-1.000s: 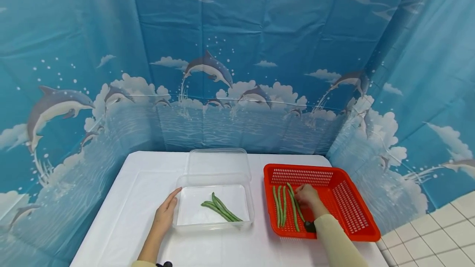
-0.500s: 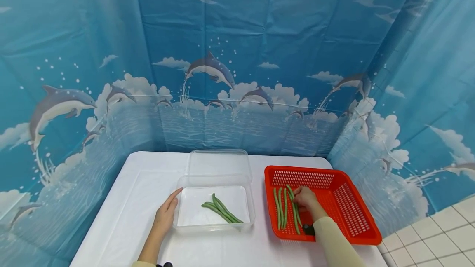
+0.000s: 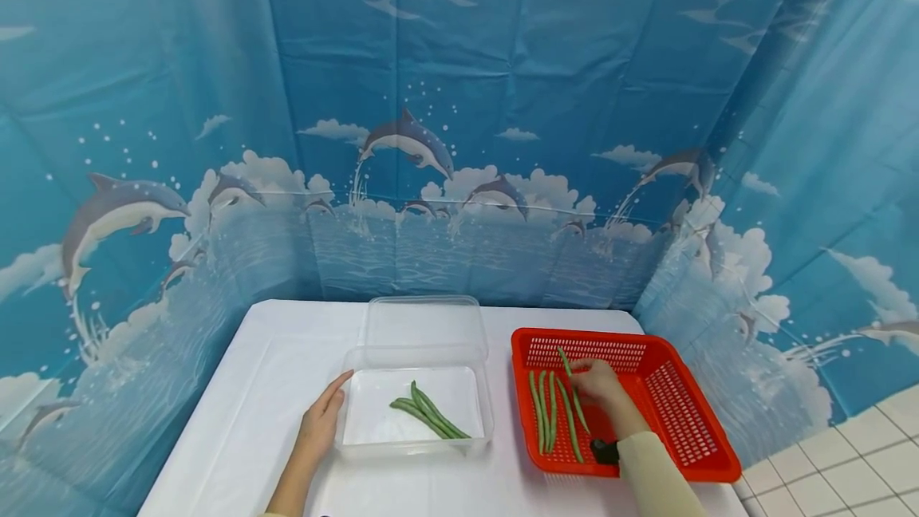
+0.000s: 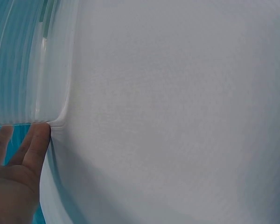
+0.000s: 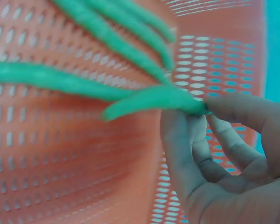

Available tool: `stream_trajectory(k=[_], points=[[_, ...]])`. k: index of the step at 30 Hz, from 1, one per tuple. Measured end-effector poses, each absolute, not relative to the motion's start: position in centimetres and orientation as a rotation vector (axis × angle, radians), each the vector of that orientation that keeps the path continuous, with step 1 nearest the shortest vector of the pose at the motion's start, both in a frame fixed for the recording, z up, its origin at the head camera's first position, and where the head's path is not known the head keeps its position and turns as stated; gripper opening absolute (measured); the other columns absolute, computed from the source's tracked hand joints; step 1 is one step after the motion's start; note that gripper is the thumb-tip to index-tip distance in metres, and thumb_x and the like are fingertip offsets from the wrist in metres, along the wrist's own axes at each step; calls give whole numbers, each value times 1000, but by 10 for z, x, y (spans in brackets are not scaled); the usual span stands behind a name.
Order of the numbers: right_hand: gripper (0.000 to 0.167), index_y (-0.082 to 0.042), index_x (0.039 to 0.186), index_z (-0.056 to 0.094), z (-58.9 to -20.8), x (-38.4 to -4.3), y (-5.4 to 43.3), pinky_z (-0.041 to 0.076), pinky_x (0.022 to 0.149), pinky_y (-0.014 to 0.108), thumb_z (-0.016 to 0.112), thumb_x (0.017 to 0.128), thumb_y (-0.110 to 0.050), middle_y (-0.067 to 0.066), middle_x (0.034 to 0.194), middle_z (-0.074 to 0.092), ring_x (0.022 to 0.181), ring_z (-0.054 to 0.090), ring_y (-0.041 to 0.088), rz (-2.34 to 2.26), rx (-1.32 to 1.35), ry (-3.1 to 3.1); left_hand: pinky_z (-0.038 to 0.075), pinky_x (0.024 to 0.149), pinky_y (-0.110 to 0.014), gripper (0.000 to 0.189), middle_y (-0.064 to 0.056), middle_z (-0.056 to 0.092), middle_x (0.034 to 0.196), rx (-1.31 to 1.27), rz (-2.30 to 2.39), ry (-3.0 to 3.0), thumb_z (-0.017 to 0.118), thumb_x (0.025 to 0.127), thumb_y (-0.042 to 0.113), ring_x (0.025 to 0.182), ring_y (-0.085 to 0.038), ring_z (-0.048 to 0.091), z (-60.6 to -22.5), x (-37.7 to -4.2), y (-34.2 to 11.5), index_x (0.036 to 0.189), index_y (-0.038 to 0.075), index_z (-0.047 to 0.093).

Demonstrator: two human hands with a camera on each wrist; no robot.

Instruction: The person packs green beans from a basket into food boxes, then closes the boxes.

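My right hand (image 3: 601,388) is over the red perforated basket (image 3: 671,339), pinching a green bean (image 3: 565,361) between thumb and fingers. In the right wrist view the held green bean (image 5: 151,100) slants across the fingertips, its near end at the thumb. Several other green beans (image 3: 553,413) lie side by side in the basket's left part. With straight fingers, my left hand (image 3: 319,420) touches the left wall of a clear plastic container (image 3: 368,413). A small bunch of green beans (image 3: 429,412) lies inside it. The left wrist view shows fingertips (image 4: 39,133) at the container's corner.
Behind the container lies a clear lid (image 3: 425,324). Both containers rest on a table with a white cloth (image 3: 287,349). A blue dolphin-print curtain (image 3: 459,246) closes off the back and sides, and white tiles (image 3: 854,453) show at the lower right.
My right hand has drawn one green bean up and apart from the others in the basket. My left hand stays at the container. The head view has tilted slightly upward.
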State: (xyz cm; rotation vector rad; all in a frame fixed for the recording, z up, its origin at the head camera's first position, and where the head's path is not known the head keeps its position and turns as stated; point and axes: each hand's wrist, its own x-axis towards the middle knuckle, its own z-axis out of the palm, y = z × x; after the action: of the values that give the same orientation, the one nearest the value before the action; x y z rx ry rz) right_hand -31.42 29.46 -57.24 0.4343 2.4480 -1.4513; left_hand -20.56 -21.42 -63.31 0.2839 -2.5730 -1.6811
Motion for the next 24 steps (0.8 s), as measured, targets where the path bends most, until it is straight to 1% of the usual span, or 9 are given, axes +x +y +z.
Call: stream_trajectory(k=[3, 6, 8, 10, 12, 15, 19, 22, 24], points=[[37, 10, 138, 56, -557, -312, 292, 66, 73, 39, 61, 103, -5, 16, 100, 68, 81, 65, 23, -1520, 415, 2415, 29, 125, -72, 46, -13, 37, 172, 290, -1681, -2571, 35, 117, 36, 160, -46, 31, -634, -205, -214, 161, 26, 47], [42, 10, 142, 54, -543, -310, 288, 67, 75, 38, 62, 105, -8, 16, 106, 69, 84, 66, 20, -1573, 397, 2391, 29, 125, -72, 47, -13, 37, 172, 293, -1679, -2569, 35, 117, 36, 160, -46, 31, -634, -205, -214, 161, 25, 46], [45, 9, 144, 53, -536, -309, 285, 67, 74, 36, 63, 105, -10, 15, 106, 69, 84, 66, 19, -1604, 381, 2372, 29, 126, -72, 47, -13, 37, 172, 295, -1677, -2571, 35, 117, 36, 160, -46, 31, -634, -205, -214, 161, 25, 46], [46, 8, 145, 53, -531, -310, 282, 67, 74, 34, 64, 105, -13, 12, 105, 69, 84, 65, 16, -1626, 370, 2360, 28, 126, -71, 47, -13, 37, 172, 296, -1673, -2573, 34, 117, 35, 160, -45, 31, -634, -206, -215, 161, 25, 46], [48, 7, 146, 52, -525, -309, 277, 67, 75, 34, 65, 105, -14, 12, 105, 70, 86, 67, 16, -1648, 348, 2346, 28, 126, -70, 47, -13, 37, 172, 296, -1673, -2575, 34, 117, 35, 160, -45, 30, -635, -206, -215, 161, 24, 46], [48, 5, 147, 52, -514, -307, 269, 68, 80, 37, 65, 106, -16, 13, 114, 68, 92, 67, 19, -1660, 323, 2337, 28, 126, -70, 47, -13, 36, 172, 291, -1675, -2574, 33, 117, 35, 160, -45, 30, -636, -206, -215, 162, 24, 46], [50, 3, 149, 51, -498, -303, 256, 68, 87, 40, 66, 106, -19, 19, 128, 60, 102, 65, 23, -1672, 265, 2326, 28, 126, -71, 47, -12, 37, 172, 288, -1677, -2575, 34, 117, 36, 160, -45, 30, -636, -206, -215, 161, 26, 46], [50, 4, 149, 51, -489, -302, 247, 68, 86, 38, 65, 106, -17, 18, 127, 59, 102, 64, 22, -1696, 209, 2310, 29, 126, -71, 46, -11, 37, 172, 281, -1682, -2572, 35, 117, 36, 160, -45, 31, -636, -206, -215, 161, 27, 46], [49, 4, 148, 52, -486, -303, 240, 68, 82, 35, 65, 105, -16, 15, 120, 63, 96, 64, 21, -1704, 188, 2301, 29, 126, -72, 46, -11, 38, 172, 278, -1683, -2571, 35, 117, 36, 160, -45, 31, -636, -207, -215, 161, 27, 46]])
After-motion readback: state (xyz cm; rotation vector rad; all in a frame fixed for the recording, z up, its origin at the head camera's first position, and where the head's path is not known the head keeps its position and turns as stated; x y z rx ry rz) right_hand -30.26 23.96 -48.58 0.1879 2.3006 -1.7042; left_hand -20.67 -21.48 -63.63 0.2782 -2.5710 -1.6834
